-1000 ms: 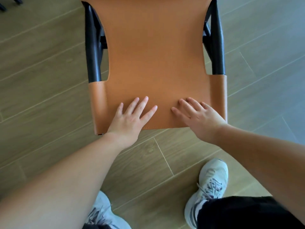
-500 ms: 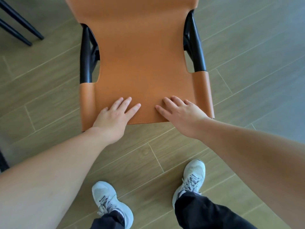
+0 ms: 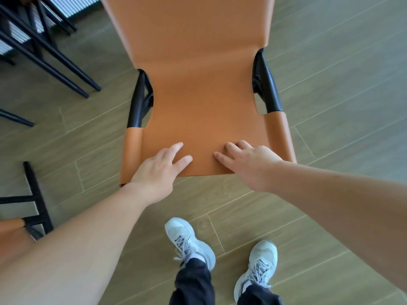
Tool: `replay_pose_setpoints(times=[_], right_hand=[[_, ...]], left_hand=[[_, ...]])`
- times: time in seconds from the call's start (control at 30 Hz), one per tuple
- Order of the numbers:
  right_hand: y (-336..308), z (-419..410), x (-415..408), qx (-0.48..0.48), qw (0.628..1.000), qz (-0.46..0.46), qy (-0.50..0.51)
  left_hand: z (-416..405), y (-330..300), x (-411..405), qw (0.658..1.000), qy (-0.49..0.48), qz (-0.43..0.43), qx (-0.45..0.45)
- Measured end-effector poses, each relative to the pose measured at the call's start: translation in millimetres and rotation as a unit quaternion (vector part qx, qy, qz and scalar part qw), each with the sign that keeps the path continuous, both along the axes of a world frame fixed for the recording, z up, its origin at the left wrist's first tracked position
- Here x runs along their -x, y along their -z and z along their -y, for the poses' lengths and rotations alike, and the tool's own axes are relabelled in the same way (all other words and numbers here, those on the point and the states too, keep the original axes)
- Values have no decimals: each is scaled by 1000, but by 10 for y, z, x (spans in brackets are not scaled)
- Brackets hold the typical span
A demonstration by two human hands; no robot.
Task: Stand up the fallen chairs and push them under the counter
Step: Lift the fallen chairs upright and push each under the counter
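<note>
An orange leather chair [image 3: 198,95] with a black frame stands upright on the wood floor in front of me, its backrest nearest to me. My left hand [image 3: 158,168] rests on the backrest's near edge, left of centre, fingers straight and spread. My right hand [image 3: 246,164] lies on the same edge, right of centre, fingers extended over the leather. Neither hand curls round the chair.
Black legs of other chairs [image 3: 55,60] stand at the upper left in front of a ribbed light panel [image 3: 72,5]. Another chair's black frame [image 3: 35,201] with an orange part shows at the lower left. My two grey shoes [image 3: 189,241] are behind the chair.
The chair has slid away from me across the floor with both hands still on its backrest. My feet have stepped after it, and more chair legs have come into view at the left.
</note>
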State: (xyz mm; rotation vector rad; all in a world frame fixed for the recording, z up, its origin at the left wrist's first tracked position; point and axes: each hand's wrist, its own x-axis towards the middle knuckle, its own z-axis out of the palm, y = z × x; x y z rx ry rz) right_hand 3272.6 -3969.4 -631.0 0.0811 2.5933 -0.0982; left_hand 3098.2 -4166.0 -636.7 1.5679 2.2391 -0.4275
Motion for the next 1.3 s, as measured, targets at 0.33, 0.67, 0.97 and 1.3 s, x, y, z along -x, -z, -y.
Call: replay_pose_setpoints(times=[0.33, 0.67, 0.97, 1.3], right_hand=[[-731, -384, 316, -46, 996, -75, 15], [-1335, -647, 679, -60, 996, -59, 41], [-1671, -630, 677, -27, 999, -35, 13], [-2173, -709, 763, -24, 999, -34, -13]], left_hand=[[-349, -827, 450, 990, 101, -22, -98], [-748, -1321, 836, 997, 60, -12, -48], [-704, -1608, 882, 997, 56, 49, -22], [-713, -2043, 1063, 996, 75, 28, -38]])
